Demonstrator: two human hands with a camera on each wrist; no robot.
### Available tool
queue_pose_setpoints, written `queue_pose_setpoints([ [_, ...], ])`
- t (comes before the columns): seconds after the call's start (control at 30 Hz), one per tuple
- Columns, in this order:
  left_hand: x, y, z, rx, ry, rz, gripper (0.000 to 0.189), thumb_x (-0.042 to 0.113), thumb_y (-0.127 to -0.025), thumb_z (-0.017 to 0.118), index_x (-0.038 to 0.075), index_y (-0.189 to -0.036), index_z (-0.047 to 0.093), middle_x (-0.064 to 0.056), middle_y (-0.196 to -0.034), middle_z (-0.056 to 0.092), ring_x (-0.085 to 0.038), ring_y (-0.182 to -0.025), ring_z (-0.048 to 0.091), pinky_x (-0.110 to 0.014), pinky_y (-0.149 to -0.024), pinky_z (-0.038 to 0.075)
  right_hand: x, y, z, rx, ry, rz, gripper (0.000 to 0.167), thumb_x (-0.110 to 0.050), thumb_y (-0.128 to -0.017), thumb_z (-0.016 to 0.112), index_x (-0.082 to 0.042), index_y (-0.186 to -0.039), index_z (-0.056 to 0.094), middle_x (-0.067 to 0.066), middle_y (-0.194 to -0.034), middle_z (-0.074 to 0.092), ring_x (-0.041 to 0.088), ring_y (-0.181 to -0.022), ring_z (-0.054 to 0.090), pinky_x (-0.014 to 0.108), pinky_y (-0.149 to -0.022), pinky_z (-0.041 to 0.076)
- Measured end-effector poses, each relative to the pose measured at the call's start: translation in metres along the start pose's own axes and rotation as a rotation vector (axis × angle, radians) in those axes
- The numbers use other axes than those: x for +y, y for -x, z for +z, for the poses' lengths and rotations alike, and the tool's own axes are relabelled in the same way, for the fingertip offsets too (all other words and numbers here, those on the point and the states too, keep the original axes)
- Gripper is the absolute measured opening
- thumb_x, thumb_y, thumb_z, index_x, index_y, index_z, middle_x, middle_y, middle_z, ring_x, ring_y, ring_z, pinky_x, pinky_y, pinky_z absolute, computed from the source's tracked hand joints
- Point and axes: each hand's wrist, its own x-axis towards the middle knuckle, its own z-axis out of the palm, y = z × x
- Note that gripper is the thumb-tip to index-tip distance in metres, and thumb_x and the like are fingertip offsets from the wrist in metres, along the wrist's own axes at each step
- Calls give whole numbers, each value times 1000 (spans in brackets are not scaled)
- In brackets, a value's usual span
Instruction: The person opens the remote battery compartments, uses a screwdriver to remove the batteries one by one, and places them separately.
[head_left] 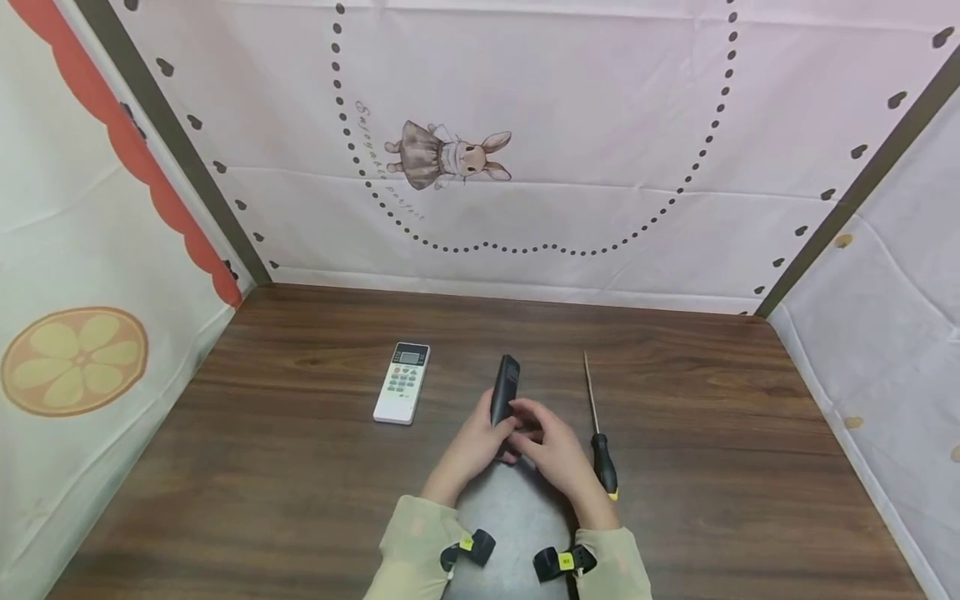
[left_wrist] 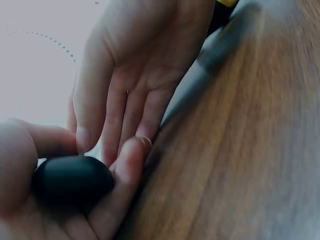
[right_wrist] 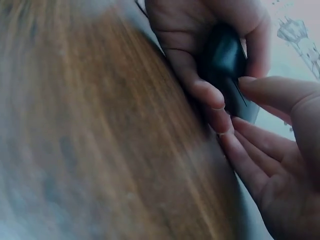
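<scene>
On a brown wood-grain table (head_left: 712,417), left hand (head_left: 472,446) and right hand (head_left: 553,446) meet. Left fingers curl round a slim black handheld device (head_left: 506,390), its long axis pointing away from the person, slightly right; right fingers lie nearly straight, thumb touching its side. A white rectangular plastic remote control (head_left: 402,383) lies left of the fingers, a black-handled metal screwdriver (head_left: 603,458) right.

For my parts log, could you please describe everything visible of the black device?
The black device is slim with rounded edges, its smooth shell plastic-looking, with a thin line visible in the right wrist view. Between the white remote and the screwdriver, it points away from the person, gripped by the left hand and touched by the right hand's thumb. Buttons are unclear.
</scene>
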Motion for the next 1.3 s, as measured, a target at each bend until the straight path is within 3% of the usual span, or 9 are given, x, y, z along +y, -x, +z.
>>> queue_pose_setpoints([
  [0.1, 1, 2, -1, 30, -13, -10, 49, 17, -91, 48, 9, -135, 27, -20, -102, 57, -24, -68, 62, -39, -56, 54, -5, 1, 2, 30, 56, -17, 44, -34, -83, 62, -21, -123, 49, -2, -110, 56, 11, -90, 58, 25, -76, 49],
  [0.27, 7, 3, -3, 166, -103, -51, 45, 43, -91, 44, 12, -123, 46, -11, -111, 57, -22, -92, 56, -39, -76, 46, -17, 1, 4, 41, 124, -19, 53, -47, -82, 57, -24, -128, 45, -3, -114, 53, 10, -95, 56, 26, -77, 49],
  [0.4, 12, 2, -3, 204, -105, -42, 44, 45, -91, 41, 12, -118, 50, -9, -110, 57, -22, -96, 52, -35, -81, 41, -24, 1, 4, 33, 165, -36, 64, -56, -78, 55, -26, -133, 39, -1, -124, 48, 12, -99, 54, 30, -80, 48],
  [0.57, 14, 2, 0, 194, -93, -61, 44, 44, -91, 42, 11, -120, 44, -10, -115, 53, -22, -101, 50, -35, -83, 38, -26, 2, 5, 24, 236, -50, 69, -51, -78, 60, -26, -137, 34, 1, -135, 39, 15, -105, 52, 35, -85, 45],
  [0.77, 13, 3, 5, 172, -102, -56, 46, 40, -89, 49, 10, -124, 45, -10, -119, 53, -21, -106, 49, -38, -89, 37, -27, 1, 7, 50, 284, 9, 74, -35, -77, 63, -22, -141, 27, 5, -134, 41, 22, -116, 45, 43, -92, 40],
  [0.87, 9, 2, 4, 128, -66, -50, 50, 39, -88, 51, 6, -124, 47, -11, -111, 58, -20, -94, 56, -34, -79, 46, -28, 1, 8, 74, 294, 39, 76, -32, -76, 64, -17, -141, 27, 7, -132, 43, 24, -116, 44, 44, -92, 39],
  [1.0, 5, 3, 2, 81, 27, -88, 52, 41, -87, 52, 1, -120, 51, -10, -96, 65, -16, -74, 62, -27, -60, 51, -27, 2, 9, 61, 321, 25, 75, -26, -75, 64, -17, -140, 28, 8, -133, 43, 24, -117, 44, 44, -91, 40],
  [1.1, 7, 7, 1, 58, 85, -123, 51, 40, -87, 53, -2, -115, 55, -11, -88, 67, -12, -68, 63, -24, -59, 52, -25, 3, 8, 55, 337, 2, 76, -18, -72, 63, -22, -140, 29, 6, -135, 42, 24, -118, 42, 44, -92, 40],
  [1.3, 21, 16, 0, -3, 207, -151, 46, 31, -90, 51, -9, -112, 53, -17, -82, 66, -12, -66, 64, -29, -64, 54, -22, 3, 4, 80, 339, -72, 76, -6, -69, 62, -30, -136, 34, 1, -132, 43, 19, -119, 41, 42, -93, 39],
])
